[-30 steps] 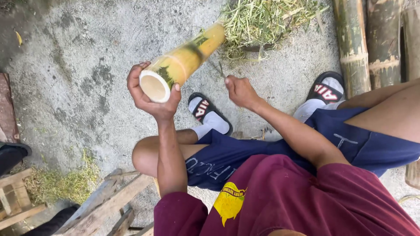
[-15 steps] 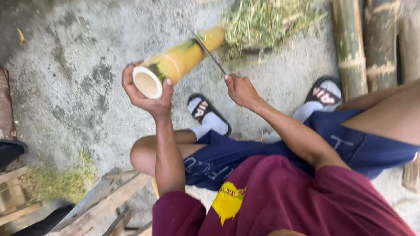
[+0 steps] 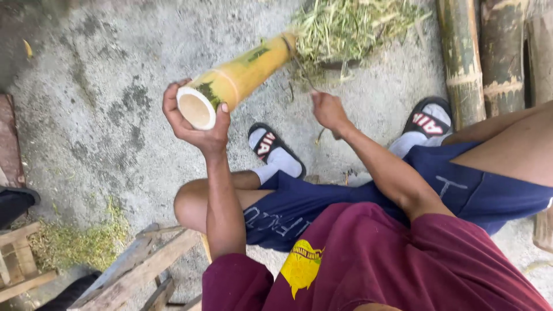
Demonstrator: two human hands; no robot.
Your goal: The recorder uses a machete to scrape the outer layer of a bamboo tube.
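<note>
Overhead, left hand (image 3: 199, 124) cups bamboo tube (image 3: 239, 78); right hand (image 3: 329, 110) fisted beside.

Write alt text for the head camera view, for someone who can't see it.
A seated person's left hand holds up a hollow yellow-green bamboo section by its open end, while the right hand grips a thin blade beside it. Green shavings and bamboo poles lie on the concrete ground.

The yellow-green hollow bamboo section (image 3: 236, 78) has a smooth, faintly glossy skin with dull green streaks, and a pale, matt, fibrous cut end. Beyond its far end lies a heap of dry, stringy green shavings (image 3: 351, 26). Under it the grey concrete floor (image 3: 103, 86) looks rough, stained and matt. Right of the section, the thick weathered bamboo poles (image 3: 461, 57) are dull and scuffed.
</note>
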